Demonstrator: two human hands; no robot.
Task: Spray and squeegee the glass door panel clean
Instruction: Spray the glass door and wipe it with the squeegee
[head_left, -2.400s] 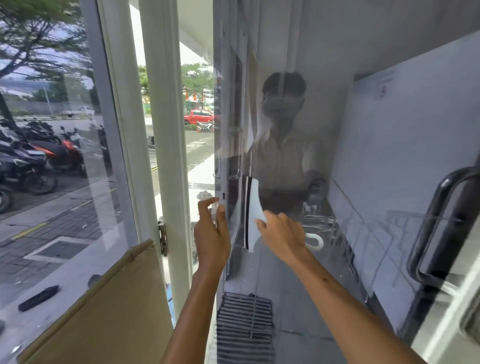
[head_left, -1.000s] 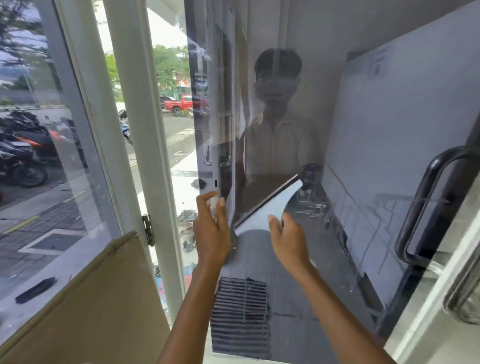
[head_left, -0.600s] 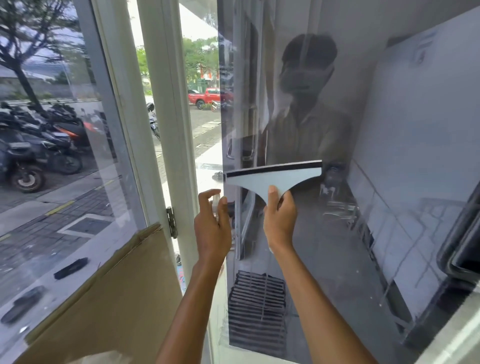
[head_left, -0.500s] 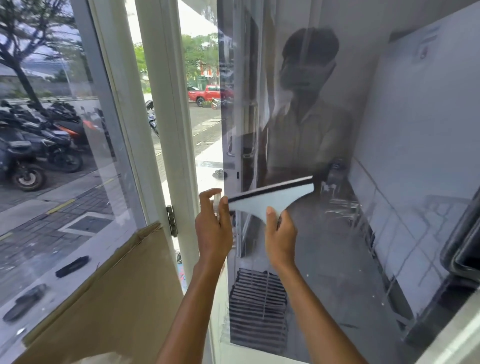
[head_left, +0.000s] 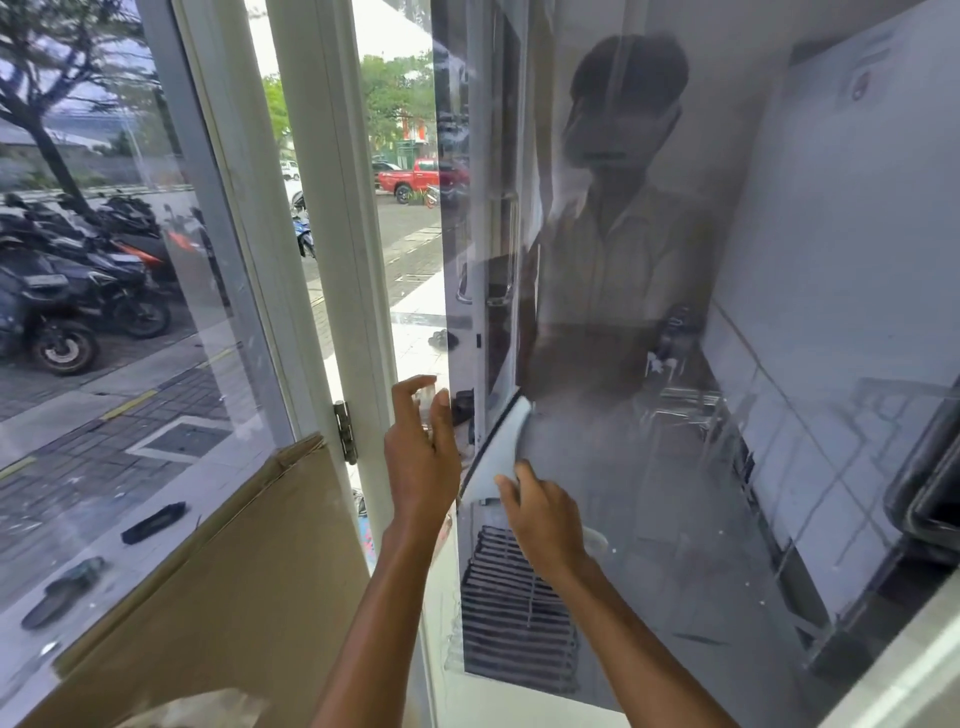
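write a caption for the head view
Right hand holds a white squeegee on the glass door panel; left hand grips a spray bottle.

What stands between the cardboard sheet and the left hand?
In the head view, the white frame post with its metal hinge stands between them.

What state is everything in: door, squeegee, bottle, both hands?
Glass door panel: open, hazy spray film mid-pane.
White squeegee with black rubber blade: against the glass, blade tilted steeply.
Small clear spray bottle: raised beside the door edge, mostly hidden.
Left hand: grips the bottle, forefinger over its top.
Right hand: grips the squeegee handle.
Brown cardboard sheet: propped aslant at the window.
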